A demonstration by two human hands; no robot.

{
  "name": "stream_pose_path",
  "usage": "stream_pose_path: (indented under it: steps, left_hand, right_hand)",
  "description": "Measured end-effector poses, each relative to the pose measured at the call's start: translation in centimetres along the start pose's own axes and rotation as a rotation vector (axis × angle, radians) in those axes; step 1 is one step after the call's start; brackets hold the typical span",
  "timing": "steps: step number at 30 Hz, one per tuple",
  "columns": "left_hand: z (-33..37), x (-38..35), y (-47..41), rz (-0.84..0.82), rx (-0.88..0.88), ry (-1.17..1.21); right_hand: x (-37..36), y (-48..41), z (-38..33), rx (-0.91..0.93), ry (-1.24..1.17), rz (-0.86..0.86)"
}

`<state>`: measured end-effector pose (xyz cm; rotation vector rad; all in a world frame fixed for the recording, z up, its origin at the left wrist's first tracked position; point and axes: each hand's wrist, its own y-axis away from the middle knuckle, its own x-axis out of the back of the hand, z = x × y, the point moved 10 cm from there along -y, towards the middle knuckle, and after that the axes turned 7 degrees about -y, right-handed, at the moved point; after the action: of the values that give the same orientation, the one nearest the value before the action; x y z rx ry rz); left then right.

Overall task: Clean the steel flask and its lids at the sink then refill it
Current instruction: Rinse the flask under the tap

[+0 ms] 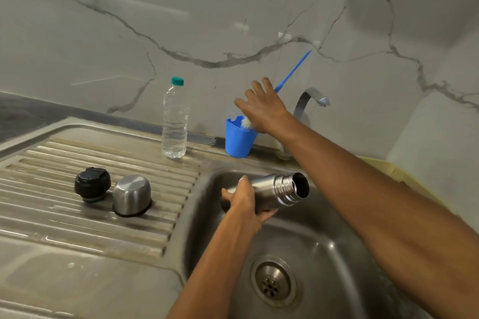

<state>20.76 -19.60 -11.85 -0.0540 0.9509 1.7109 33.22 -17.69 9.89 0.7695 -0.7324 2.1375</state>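
My left hand [243,204] grips the steel flask [277,189] around its body and holds it on its side over the sink basin [324,248], open threaded mouth pointing right. My right hand [261,106] reaches to the blue cup [237,141] at the back. Its fingers are spread and fairly straight over the blue-handled bottle brush [293,71], whose white bristles sit in the cup. On the ribbed drainboard [51,215] stand the black inner lid [92,184] and the steel cup lid [132,195], upside down, side by side.
A clear water bottle [175,121] with a green cap stands at the back of the drainboard, left of the blue cup. The steel tap [311,98] curves behind my right forearm. The drain [273,283] is in the basin. A yellow basket's edge [399,173] shows at right.
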Motion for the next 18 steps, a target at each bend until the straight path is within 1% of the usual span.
stream_pose_path:
  steps: [3, 5, 6, 8, 11, 13, 15, 18]
  left_hand:
    - [0.1, -0.1, 0.2, 0.001, -0.009, -0.005]
    - [0.2, -0.1, 0.4, 0.010, -0.017, -0.003]
    - [0.3, -0.1, 0.6, 0.016, -0.017, 0.009]
    - [0.1, 0.2, 0.9, 0.031, -0.004, 0.028]
    - [-0.2, 0.2, 1.5, 0.039, 0.013, 0.045]
    - [-0.2, 0.2, 1.6, 0.051, 0.012, 0.058]
    - [-0.3, 0.2, 1.5, 0.056, 0.016, 0.059]
    - [-0.3, 0.3, 1.3, 0.063, 0.019, 0.050]
  right_hand:
    - [3.0, 2.9, -0.7, 0.066, -0.198, 0.213]
    - [3.7, 6.0, -0.5, 0.069, -0.470, 0.301]
    - [3.1, 7.8, 0.0, 0.031, -0.615, 0.301]
    - [0.5, 11.3, 1.8, -0.110, -0.816, 0.293]
    - [-4.1, 15.6, 6.3, -0.468, -1.073, 0.361]
    - [-7.6, 17.4, 8.4, -0.687, -1.176, 0.341]
    - [-10.6, 17.5, 8.5, -0.778, -1.197, 0.263]
    - [-12.7, 16.0, 7.3, -0.806, -1.147, 0.167]
